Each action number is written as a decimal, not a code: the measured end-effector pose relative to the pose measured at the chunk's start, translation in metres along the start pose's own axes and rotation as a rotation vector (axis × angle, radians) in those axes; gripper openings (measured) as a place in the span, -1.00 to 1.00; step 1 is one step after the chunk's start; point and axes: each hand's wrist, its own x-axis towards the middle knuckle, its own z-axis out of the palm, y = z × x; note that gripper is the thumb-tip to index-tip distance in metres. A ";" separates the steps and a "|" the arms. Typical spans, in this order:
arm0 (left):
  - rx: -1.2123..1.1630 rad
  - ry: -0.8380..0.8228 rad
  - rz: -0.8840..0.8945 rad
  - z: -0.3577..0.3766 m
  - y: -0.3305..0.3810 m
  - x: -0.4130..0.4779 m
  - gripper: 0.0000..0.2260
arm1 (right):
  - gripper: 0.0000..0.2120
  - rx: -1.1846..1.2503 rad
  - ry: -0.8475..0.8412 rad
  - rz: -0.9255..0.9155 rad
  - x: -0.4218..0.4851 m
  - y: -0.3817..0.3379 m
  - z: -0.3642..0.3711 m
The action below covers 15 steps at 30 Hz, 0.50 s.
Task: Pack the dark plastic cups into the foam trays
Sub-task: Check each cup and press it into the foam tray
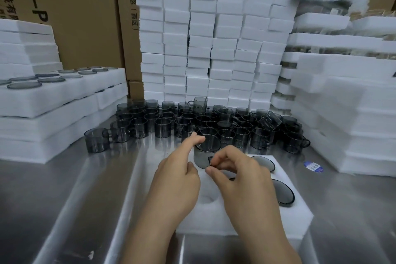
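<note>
1. Dark translucent plastic cups [192,120] stand crowded, mouths up, on the brushed steel table [64,188], at the foot of a wall of stacked white foam blocks [210,49]. Each is a short, straight-sided, smoky grey cylinder with a small loop handle.
2. At the right of the crowd a tipped cup [270,121] lies on its side.
3. Nearer the person lies a white foam tray [205,218]. At its far left corner stands the held cup [209,146], upright and higher than its neighbours.
4. The right hand [237,171] pinches that cup's handle between thumb and forefinger.
5. The left hand [177,176] lays a straight forefinger on the rim. Its other fingers are loosely curled and grip nothing.
6. Two seated cups fill the tray's right side, one far [264,162] and one near [282,193], their rims about level with the foam. A round empty pocket [209,198] shows at near left.
7. Filled foam trays [53,100] are stacked at left and show rings of dark rims.
</note>
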 end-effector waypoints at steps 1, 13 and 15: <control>0.005 0.005 0.000 0.000 -0.001 0.000 -0.39 | -0.81 -0.004 0.002 0.005 0.000 0.000 0.000; 0.015 0.069 -0.029 -0.002 -0.007 0.002 -0.32 | -0.78 -0.113 -0.030 0.057 -0.001 0.001 0.001; 0.018 0.073 -0.036 -0.004 -0.007 0.001 -0.33 | -0.80 -0.116 -0.033 0.059 -0.002 0.001 0.001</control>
